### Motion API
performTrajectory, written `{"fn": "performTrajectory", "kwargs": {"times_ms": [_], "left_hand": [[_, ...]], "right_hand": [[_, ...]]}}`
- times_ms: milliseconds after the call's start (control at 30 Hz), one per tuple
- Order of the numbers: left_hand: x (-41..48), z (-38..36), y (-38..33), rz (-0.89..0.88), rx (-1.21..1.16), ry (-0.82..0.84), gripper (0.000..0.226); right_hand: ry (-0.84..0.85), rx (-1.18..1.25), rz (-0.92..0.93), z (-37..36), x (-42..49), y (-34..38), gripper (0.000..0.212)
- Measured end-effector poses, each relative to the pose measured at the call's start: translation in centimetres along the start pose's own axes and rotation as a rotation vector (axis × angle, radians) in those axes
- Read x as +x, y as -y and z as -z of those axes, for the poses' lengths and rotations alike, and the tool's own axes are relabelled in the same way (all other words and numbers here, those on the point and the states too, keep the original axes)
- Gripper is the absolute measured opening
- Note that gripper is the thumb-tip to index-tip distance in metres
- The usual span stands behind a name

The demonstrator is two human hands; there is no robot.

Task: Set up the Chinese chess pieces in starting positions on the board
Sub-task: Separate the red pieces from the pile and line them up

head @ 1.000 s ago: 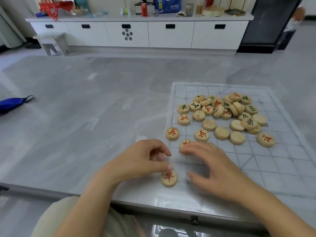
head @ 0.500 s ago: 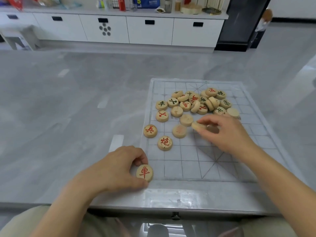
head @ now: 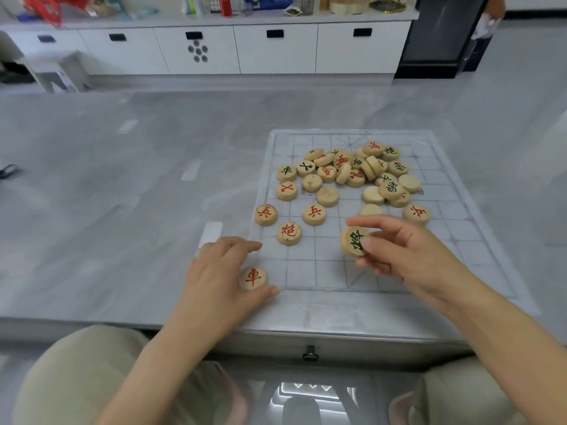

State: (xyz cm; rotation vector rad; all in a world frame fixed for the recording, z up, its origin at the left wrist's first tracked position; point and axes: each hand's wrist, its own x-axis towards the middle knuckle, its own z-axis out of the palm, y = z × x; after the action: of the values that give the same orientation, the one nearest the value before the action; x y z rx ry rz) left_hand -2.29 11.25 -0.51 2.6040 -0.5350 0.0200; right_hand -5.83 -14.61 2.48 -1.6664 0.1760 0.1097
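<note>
Board: a clear plastic sheet printed with a pale grid (head: 454, 240) is laid flat on the grey stone-look tabletop (head: 122, 210), close to the person's edge, so the near ranks are within easy reach.
Unsorted stock: a heap of round pale wooden discs (head: 326, 196) is left on the middle and far part of the sheet. Some lie blank side up and some are tipped on edge, so their characters cannot be read until they are turned.
Placed pieces: red-lettered soldier discs (head: 314, 214) are set in one row, and a red-lettered cannon disc (head: 288, 233) is set just nearer, apparently on red's own side.
Left hand (head: 221, 271): it is rested at the sheet's near left corner, where a red-lettered chariot disc (head: 253, 278) lies flat in the crook between thumb and forefinger. It is probably being nudged onto the corner point. Whether it is actually pinched cannot be told.
Right hand (head: 408, 256): a dark-lettered wooden disc (head: 354, 240) is clamped between thumb and fingertips, lifted off the sheet and tilted face-up towards the person, seemingly so the character can be read.
Judged next: as a dark piece, it is likely destined for the far side.
</note>
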Motion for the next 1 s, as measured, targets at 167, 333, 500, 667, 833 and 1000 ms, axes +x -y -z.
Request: {"fn": "performTrajectory", "kwargs": {"times_ms": [167,333,500,667,833,1000], "left_hand": [[-0.1,-0.5,0.4,0.023,-0.023,-0.021,0.088],[-0.5,-2.3,-0.8,-0.150,-0.020,-0.061,0.070],[-0.7,-3.8,-1.2,-0.237,0.062,-0.109,0.058],[-0.7,-4.2,-1.4,-0.193,0.076,-0.158,0.052],[-0.6,-4.4,-1.4,-0.159,0.121,-0.147,0.051],[-0.4,-5.1,-1.0,-0.201,0.100,-0.229,0.050]], "right_hand": [[0.039,-0.162,-0.011,0.5,-1.0,-1.2,0.041],[-0.077,-0.729,0.177,0.7,-1.7,-2.6,0.028],[-0.130,-0.839,0.185,2.1,-2.0,-3.5,0.032],[-0.161,-0.843,0.205,1.7,-1.1,-3.6,0.038],[-0.329,-0.964,0.229,1.6,4.7,-2.7,0.045],[-0.308,-1.193,0.158,1.6,10.2,-1.1,0.043]]}}
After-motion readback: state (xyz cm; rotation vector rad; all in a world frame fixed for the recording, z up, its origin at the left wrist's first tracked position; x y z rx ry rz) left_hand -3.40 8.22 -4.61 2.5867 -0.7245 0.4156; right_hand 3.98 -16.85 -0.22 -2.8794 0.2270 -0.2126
